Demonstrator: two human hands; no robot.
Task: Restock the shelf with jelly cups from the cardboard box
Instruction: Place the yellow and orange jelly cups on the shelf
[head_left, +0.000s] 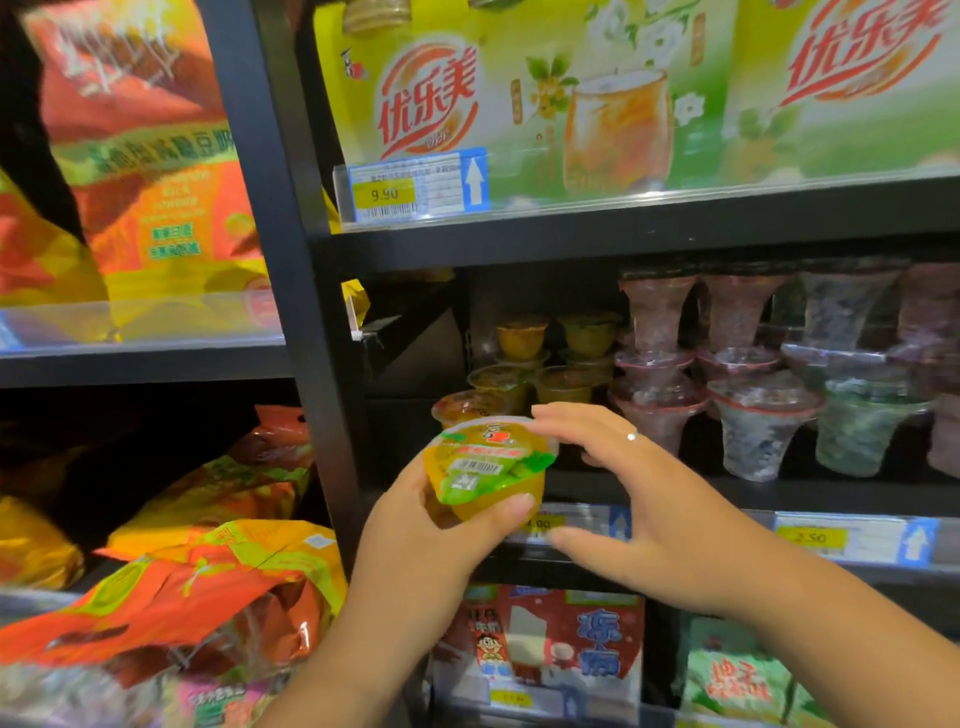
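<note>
My left hand (415, 525) grips an orange-yellow jelly cup (488, 467) with a green and orange foil lid, tilted so the lid faces me, just in front of the middle shelf (675, 493). My right hand (634, 499) is spread open beside the cup, with its fingertips touching the cup's right rim. Behind the held cup, several similar orange jelly cups (519, 364) are stacked on the shelf's left part. The cardboard box is not in view.
Taller clear flared cups (753, 415) fill the shelf's right side. Yellow-green drink multipacks (571, 104) stand on the shelf above. A black upright post (291, 260) separates snack bags (156, 182) at left. Price tags (841, 540) line the shelf edge; boxed goods (545, 649) sit below.
</note>
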